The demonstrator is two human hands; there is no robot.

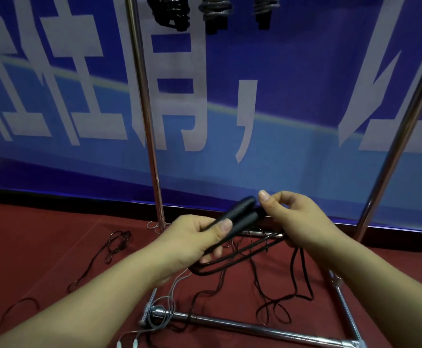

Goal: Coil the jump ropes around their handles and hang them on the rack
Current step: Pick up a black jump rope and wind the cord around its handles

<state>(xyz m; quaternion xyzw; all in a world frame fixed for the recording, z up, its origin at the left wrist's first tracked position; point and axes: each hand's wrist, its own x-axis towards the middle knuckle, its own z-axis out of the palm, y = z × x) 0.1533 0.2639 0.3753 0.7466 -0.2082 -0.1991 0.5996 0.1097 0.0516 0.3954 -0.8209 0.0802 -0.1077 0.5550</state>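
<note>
Left hand (195, 237) gripping two black handles (240, 217) side by side, thumb lying over them, fingers curling beneath. Right hand (298, 217) pinching black rope (250, 257) at handles' far end, rope strands looping down to red floor (54, 247) inside chrome rack (144, 109) base. Coiled ropes (192, 11) hanging at rack top. Grey rope (164, 305) lying at rack's near-left corner.

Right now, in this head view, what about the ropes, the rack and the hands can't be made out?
- Hung coils: tops and the rack's top bar cut off by the upper edge.
- Right hand: its fingertips hide the rope where it holds it.
- Left hand: covers the lower ends of the black handles.
- Grey rope: its handles are too small and cut by the bottom edge.
</note>
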